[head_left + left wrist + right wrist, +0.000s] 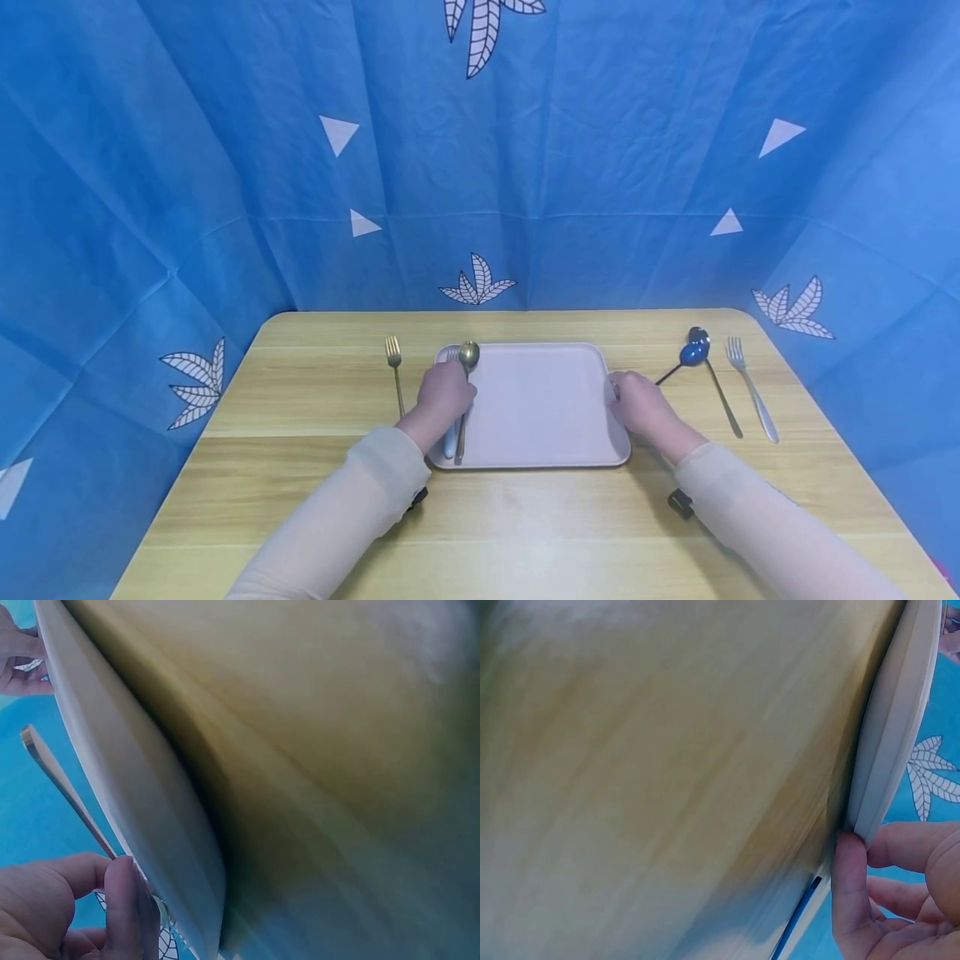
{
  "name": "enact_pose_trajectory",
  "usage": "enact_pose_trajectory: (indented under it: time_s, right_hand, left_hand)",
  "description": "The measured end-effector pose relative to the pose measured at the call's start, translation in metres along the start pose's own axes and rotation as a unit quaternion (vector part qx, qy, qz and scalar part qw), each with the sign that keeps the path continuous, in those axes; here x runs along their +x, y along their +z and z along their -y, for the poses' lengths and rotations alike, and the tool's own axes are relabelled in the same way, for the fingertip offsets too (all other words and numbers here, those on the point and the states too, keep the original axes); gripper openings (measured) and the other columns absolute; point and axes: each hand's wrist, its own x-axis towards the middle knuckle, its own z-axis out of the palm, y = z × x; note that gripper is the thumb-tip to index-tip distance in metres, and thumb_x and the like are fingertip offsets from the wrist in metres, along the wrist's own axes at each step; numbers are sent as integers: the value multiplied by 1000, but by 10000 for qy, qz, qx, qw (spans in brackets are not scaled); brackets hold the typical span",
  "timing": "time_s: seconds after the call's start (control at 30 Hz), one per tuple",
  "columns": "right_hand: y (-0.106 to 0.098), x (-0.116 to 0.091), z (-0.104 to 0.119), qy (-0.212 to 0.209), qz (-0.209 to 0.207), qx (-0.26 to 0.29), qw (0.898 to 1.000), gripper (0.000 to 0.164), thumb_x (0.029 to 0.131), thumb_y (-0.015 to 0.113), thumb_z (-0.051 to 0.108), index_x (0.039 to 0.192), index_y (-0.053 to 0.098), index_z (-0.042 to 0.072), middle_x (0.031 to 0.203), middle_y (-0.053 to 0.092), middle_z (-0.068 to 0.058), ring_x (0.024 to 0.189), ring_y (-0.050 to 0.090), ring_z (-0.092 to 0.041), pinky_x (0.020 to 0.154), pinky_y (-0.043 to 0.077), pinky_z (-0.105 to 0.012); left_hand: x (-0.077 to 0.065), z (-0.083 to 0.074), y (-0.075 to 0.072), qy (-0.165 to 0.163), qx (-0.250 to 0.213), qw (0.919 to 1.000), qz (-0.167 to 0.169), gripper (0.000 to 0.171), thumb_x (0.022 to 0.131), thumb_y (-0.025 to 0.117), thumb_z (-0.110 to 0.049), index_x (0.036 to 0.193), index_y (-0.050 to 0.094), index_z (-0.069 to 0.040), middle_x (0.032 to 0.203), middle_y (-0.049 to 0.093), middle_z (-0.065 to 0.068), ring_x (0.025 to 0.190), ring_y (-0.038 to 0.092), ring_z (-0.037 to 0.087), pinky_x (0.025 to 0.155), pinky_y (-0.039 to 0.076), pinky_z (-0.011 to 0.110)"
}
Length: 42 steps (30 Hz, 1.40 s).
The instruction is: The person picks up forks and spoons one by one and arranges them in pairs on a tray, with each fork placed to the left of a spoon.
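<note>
A pale rectangular tray (540, 408) lies on the table. Over its left side, my left hand (446, 393) pinches a bronze-coloured spoon (468, 354) between thumb and fingers; the spoon's handle (64, 784) sticks out past the fingertips in the left wrist view. A silver fork (450, 442) lies along the tray's left edge, its middle hidden by the hand. At the tray's right rim, my right hand (641, 404) grips the edge, with thumb and finger on the rim (889, 742) in the right wrist view.
A gold fork (393, 354) lies left of the tray. To its right are a blue-looking spoon (692, 354), a dark spoon (723, 396) partly under it, and a silver fork (752, 387). A blue patterned cloth (600, 167) hangs around the wooden table (525, 533).
</note>
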Motion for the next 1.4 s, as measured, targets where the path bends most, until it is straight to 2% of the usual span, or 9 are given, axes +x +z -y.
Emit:
enact_pose_trajectory:
  time_s: [0.2, 0.5, 0.73, 1.03, 1.4]
  right_hand:
    - [0, 0, 0, 13, 39, -48, 10000, 18, 83, 62, -5, 101, 66, -6, 75, 61, -8, 72, 58, -25, 68, 54, -40]
    - [2, 0, -1, 26, 50, 15, 10000, 32, 83, 63, -6, 114, 64, -10, 82, 65, -12, 76, 60, -26, 70, 55, -42]
    - [2, 0, -1, 44, 50, 10, 10000, 30, 83, 63, -6, 113, 65, -10, 84, 66, -13, 77, 61, -26, 71, 56, -42]
    - [2, 1, -1, 17, 42, -83, 10000, 22, 83, 63, -4, 105, 66, -7, 74, 58, -8, 70, 55, -24, 63, 51, -38]
    - [0, 1, -1, 64, 54, -2, 10000, 23, 83, 64, -4, 106, 66, -8, 75, 59, -8, 71, 56, -24, 64, 52, -38]
  left_hand:
    - [-1, -2, 1, -39, 72, 10000, 41, 30, 89, 61, -8, 60, 53, -11, 55, 47, 1, 48, 49, 15, 43, 43, 27]
    - [-1, -3, 3, -44, 174, 9998, 60, 25, 88, 61, -7, 63, 57, -9, 60, 54, 4, 52, 53, 17, 45, 43, 28]
    - [0, -3, 5, -92, 84, 9999, 80, 22, 88, 60, -4, 66, 58, -8, 61, 54, 5, 53, 53, 17, 46, 44, 28]
    - [-2, -6, 4, -114, 236, 9996, 37, 19, 87, 61, -3, 68, 59, -5, 64, 56, 7, 54, 55, 19, 45, 45, 28]
    - [1, -9, 6, -153, 436, 9989, 87, 16, 89, 61, -6, 73, 63, -1, 63, 56, 8, 49, 55, 18, 41, 44, 27]
